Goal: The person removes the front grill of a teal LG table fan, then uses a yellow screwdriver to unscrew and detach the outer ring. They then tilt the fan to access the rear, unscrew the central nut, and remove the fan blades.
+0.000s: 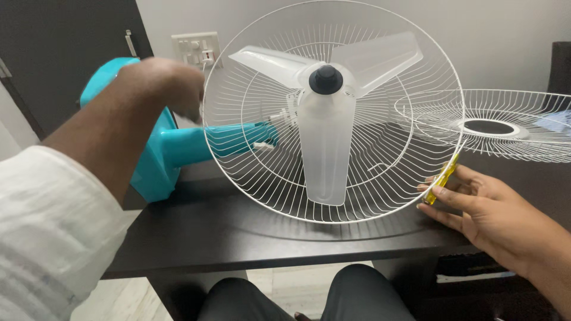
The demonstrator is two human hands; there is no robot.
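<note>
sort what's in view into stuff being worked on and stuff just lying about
In hand: teal fan body, rear wire guard, clear blades, black blade cap, yellow tool, left hand, right hand.
Lying about: front wire guard, wall switch plate, dark table.

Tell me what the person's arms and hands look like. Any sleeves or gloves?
The left arm wears a loose white sleeve of thin, crinkled cloth, pushed up so the forearm is bare. The right arm shows no sleeve at all. Both the left hand and the right hand are bare: no gloves, and no rings or watch that I can see.
</note>
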